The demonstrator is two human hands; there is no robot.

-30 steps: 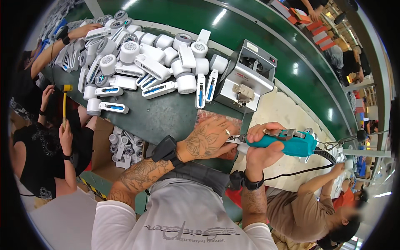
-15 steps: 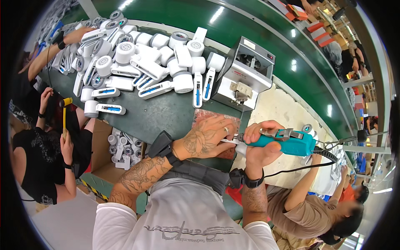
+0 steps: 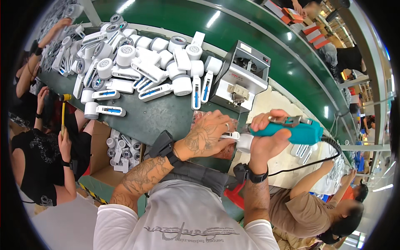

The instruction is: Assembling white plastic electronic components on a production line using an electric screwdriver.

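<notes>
On a reddish worn mat (image 3: 225, 152), my left hand (image 3: 207, 136) holds down a white handheld fan (image 3: 244, 143), its fingers closed over the handle. The fan's round head points right, and part of its slotted handle shows past my fingertips. My right hand (image 3: 270, 141) is wrapped round a teal electric screwdriver (image 3: 298, 131) with a metal lever along its top. The screwdriver lies sideways, nose to the left, above the fan's head and apart from the handle. Its bit is too blurred to make out.
A heap of white fans (image 3: 143, 62) covers the bench's far left. Behind the mat stands a grey and white screw feeder (image 3: 241, 79). A cardboard box (image 3: 104, 154) of fan parts sits at left. Co-workers sit on both sides; one holds a yellow hammer (image 3: 63, 112). A black cord (image 3: 308, 168) trails from the screwdriver.
My right hand has lifted the screwdriver up and to the right, away from the fan's handle. More of the fan's handle and head now shows. My left hand has barely moved.
</notes>
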